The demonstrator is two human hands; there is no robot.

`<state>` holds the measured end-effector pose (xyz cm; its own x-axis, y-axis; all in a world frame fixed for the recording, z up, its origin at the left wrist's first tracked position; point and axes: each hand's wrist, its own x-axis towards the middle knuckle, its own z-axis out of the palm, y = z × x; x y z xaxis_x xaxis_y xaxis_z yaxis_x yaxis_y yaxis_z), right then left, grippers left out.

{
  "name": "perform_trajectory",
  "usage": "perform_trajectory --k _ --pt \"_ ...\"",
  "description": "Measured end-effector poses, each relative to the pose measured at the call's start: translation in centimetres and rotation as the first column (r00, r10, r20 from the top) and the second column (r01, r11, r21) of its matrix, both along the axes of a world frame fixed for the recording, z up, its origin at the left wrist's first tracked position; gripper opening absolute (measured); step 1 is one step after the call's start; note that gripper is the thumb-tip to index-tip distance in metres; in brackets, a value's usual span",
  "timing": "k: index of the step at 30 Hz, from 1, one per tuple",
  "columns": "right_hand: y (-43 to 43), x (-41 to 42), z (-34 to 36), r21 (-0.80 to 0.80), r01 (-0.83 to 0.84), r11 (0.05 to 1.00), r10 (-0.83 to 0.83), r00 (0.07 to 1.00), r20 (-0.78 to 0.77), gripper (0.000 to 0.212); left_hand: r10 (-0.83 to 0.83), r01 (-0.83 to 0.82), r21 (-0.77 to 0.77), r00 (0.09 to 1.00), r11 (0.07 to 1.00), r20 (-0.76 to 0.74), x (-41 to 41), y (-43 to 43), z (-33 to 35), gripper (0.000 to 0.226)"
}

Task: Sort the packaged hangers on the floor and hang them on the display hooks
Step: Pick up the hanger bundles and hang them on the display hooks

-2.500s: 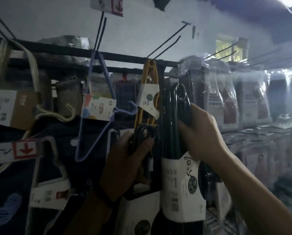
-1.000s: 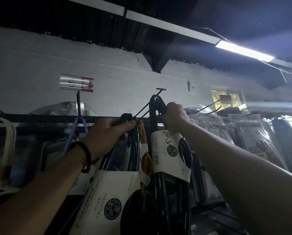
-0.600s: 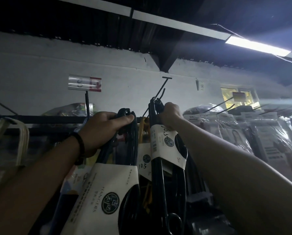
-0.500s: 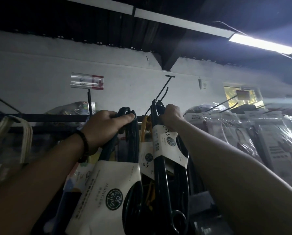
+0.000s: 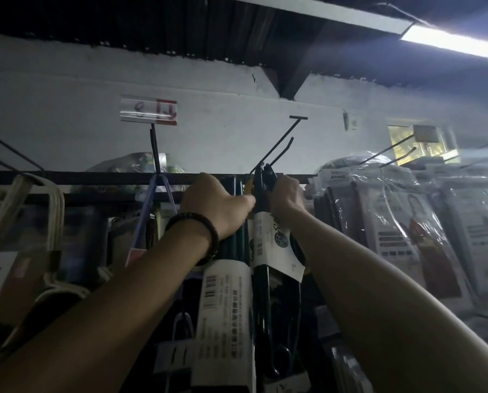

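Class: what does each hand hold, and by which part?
Left hand grips one black hanger pack near its top, above the white label. Right hand grips a second pack just under its hook ends.

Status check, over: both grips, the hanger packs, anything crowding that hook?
Left grip holds one black hanger pack by its top. Right grip holds second pack, its top at the display hook. Yellow hangers just behind.
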<state>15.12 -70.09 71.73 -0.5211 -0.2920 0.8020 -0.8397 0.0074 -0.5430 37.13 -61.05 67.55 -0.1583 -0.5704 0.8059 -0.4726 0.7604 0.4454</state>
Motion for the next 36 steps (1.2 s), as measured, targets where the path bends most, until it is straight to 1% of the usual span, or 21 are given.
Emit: perform_trajectory --k 2,3,4,6,7,8,9,11,14,15,17,19,21,23,25,27,29,31,32,34,36 --pt "0.0 0.2 -0.3 0.019 -0.013 1.0 0.014 1.0 -0.01 0.023 -0.021 0.021 0.031 1.0 0.999 0.008 -0.3 0.2 -0.3 0.04" --pt "0.1 0.2 -0.4 0.027 -0.018 0.999 0.018 1.0 -0.016 0.021 -0.045 0.043 0.066 0.999 0.997 0.024 -0.4 0.2 -0.4 0.045" --pt "0.2 0.1 -0.4 0.034 -0.023 0.999 0.023 0.999 -0.023 0.022 -0.077 0.072 0.104 0.996 0.992 0.042 -0.3 -0.1 -0.5 0.058" --pt "0.5 0.0 -0.3 0.033 -0.051 0.998 0.052 0.998 -0.037 0.031 -0.106 0.099 0.147 0.993 0.984 0.046 0.1 0.1 -0.9 0.106" --pt "0.7 -0.1 -0.2 0.036 -0.061 0.997 0.063 0.997 -0.041 0.031 -0.112 0.107 0.147 0.993 0.983 0.025 0.2 -0.3 -1.1 0.123" --pt "0.9 -0.2 -0.1 0.037 -0.057 0.998 0.059 0.997 -0.044 0.03 -0.108 0.107 0.126 0.994 0.986 -0.003 0.2 -0.5 -1.2 0.129" --pt "1.0 -0.2 -0.1 0.039 -0.038 0.999 0.039 0.998 -0.048 0.028 -0.104 0.106 0.096 0.994 0.99 -0.03 0.3 0.0 -1.3 0.128" --pt "1.2 0.1 -0.1 0.035 0.008 0.999 -0.006 0.999 -0.047 0.024 -0.091 0.094 0.021 0.991 0.995 -0.093 0.4 1.1 -1.6 0.118" --pt "0.5 0.7 -0.4 -0.011 0.05 0.999 -0.05 0.998 -0.03 0.007 0.006 -0.036 -0.153 0.982 0.988 -0.19 0.2 1.7 -1.9 0.092" --pt "0.1 1.1 -0.7 -0.022 0.055 0.998 -0.056 0.998 -0.016 0.005 0.027 -0.074 -0.208 0.975 0.975 -0.22 0.2 2.2 -2.0 0.085" --pt "-0.9 1.4 -1.1 -0.027 0.033 0.999 -0.032 0.999 0.023 0.007 0.051 -0.121 -0.269 0.967 0.956 -0.251 0.1 2.2 -1.9 0.081" --pt "-1.8 1.2 -1.5 -0.044 -0.055 0.998 0.057 0.998 0.04 0.011 0.081 -0.151 -0.258 0.961 0.954 -0.263 0.2 2.0 -1.7 0.081" --pt "-2.0 0.8 -1.7 -0.083 -0.18 0.98 0.185 0.981 0.059 0.01 0.111 -0.168 -0.207 0.959 0.964 -0.262 0.2 1.3 -1.4 0.083" --pt "-1.4 -0.1 -1.7 -0.102 -0.299 0.949 0.306 0.949 0.07 0.009 0.125 -0.167 -0.171 0.965 0.971 -0.23 -0.4 0.7 -1.4 0.074" --pt "-0.4 -1.2 -1.3 -0.05 -0.362 0.931 0.365 0.927 0.084 0.012 0.135 -0.164 -0.153 0.973 0.975 -0.185 -1.4 0.3 -1.9 0.066" --pt "0.5 -2.3 -0.5 0.008 -0.364 0.931 0.362 0.929 0.08 0.013 0.142 -0.17 -0.18 0.977 0.969 -0.16 -2.5 0.2 -2.3 0.065" --pt "1.3 -2.7 0.0 0.02 -0.326 0.945 0.325 0.945 0.043 0.019 0.161 -0.19 -0.209 0.976 0.959 -0.147 -3.2 0.4 -2.3 0.065" --pt "1.8 -2.4 -0.1 -0.02 -0.257 0.966 0.256 0.966 -0.038 0.023 0.167 -0.195 -0.221 0.976 0.956 -0.136 -3.5 0.9 -2.2 0.061" --pt "1.9 -2.1 -0.3 -0.062 -0.225 0.972 0.221 0.973 -0.063 0.02 0.168 -0.194 -0.231 0.977 0.953 -0.127 -3.5 1.1 -2.2 0.058" --pt "1.8 -1.4 -0.8 -0.117 -0.163 0.98 0.154 0.985 -0.08 0.013 0.154 -0.184 -0.257 0.979 0.949 -0.133 -3.2 1.9 -2.1 0.052" --pt "0.8 -0.9 -1.5 -0.114 -0.11 0.987 0.101 0.992 -0.077 0.017 0.11 -0.144 -0.274 0.985 0.951 -0.137 -2.7 2.6 -1.8 0.048"
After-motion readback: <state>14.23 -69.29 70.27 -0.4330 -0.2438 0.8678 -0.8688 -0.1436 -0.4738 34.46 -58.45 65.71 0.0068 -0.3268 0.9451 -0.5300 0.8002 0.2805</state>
